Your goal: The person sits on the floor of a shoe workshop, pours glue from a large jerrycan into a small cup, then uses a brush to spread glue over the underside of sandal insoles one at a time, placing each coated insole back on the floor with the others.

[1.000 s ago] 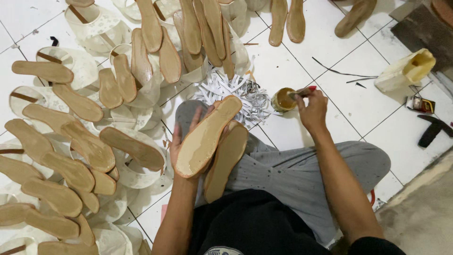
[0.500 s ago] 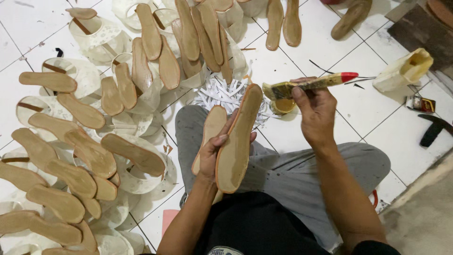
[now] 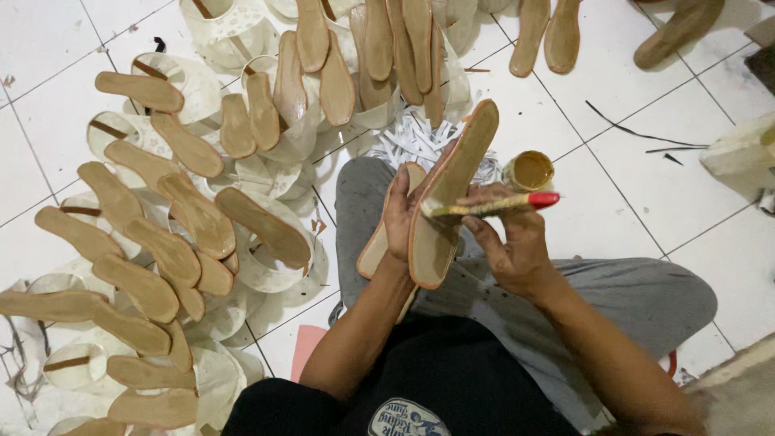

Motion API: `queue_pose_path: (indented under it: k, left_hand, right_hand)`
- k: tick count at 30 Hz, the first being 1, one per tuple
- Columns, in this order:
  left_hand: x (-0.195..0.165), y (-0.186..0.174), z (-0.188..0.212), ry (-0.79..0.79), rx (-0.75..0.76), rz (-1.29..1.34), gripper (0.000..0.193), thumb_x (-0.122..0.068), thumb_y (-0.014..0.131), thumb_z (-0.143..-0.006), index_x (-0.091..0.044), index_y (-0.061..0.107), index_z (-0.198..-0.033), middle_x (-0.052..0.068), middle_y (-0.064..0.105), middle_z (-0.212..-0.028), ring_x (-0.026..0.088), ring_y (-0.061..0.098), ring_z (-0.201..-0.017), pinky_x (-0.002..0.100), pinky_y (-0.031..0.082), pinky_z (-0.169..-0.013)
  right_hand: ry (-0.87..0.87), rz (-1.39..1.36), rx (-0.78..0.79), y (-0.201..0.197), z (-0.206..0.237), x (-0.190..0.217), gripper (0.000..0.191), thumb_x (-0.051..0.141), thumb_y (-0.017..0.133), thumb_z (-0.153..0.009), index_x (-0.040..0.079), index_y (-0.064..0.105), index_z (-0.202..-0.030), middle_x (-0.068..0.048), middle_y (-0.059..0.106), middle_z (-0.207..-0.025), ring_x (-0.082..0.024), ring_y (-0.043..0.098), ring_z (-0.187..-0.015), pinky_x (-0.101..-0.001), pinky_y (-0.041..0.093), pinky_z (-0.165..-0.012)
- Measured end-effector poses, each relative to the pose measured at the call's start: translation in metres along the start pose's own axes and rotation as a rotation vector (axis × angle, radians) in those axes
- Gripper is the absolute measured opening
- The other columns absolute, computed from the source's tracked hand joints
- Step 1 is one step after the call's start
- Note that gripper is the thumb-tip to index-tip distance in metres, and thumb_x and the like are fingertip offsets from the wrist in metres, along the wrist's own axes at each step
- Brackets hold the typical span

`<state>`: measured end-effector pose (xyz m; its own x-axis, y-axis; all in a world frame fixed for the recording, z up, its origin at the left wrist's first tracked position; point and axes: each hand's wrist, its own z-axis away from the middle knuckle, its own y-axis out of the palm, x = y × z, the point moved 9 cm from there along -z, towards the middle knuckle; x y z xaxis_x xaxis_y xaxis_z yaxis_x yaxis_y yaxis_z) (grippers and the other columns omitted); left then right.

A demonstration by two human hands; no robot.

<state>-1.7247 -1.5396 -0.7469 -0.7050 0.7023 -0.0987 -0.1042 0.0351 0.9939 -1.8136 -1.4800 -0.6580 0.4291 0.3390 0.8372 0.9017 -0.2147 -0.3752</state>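
My left hand (image 3: 398, 216) grips a tan sandal sole (image 3: 452, 190) tilted on its edge over my lap, with a second sole (image 3: 379, 238) held behind it. My right hand (image 3: 508, 234) holds a brush with a red handle (image 3: 492, 205), its bristle end laid against the front sole. A small open tin of brown glue (image 3: 529, 170) stands on the tiled floor just beyond my right hand.
Many tan soles (image 3: 169, 242) lie over white sandal uppers (image 3: 274, 266) across the floor to the left and at the top. A heap of white paper strips (image 3: 412, 137) sits by my knee. A whitish bag (image 3: 739, 157) lies at the right edge.
My right hand lifted the brush out of the glue tin and brought it left onto the sole. My left hand turned the sole up on its edge.
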Motion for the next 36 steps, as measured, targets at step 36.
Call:
queue_pose_path:
  k: [36]
  left_hand:
    - [-0.244,-0.135,0.193,0.908,-0.298,-0.333,0.055,-0.025,0.042,-0.094,0.0,0.055,-0.14,0.016,0.067,-0.126,0.031,0.065,-0.114,0.048,0.05,-0.103]
  right_hand:
    - [0.154,-0.199,-0.424,-0.079,0.014,-0.153,0.024,0.014,0.049,-0.127,-0.01,0.052,-0.129,-0.017,0.066,-0.121,-0.02,0.066,-0.1,-0.028,0.054,-0.086]
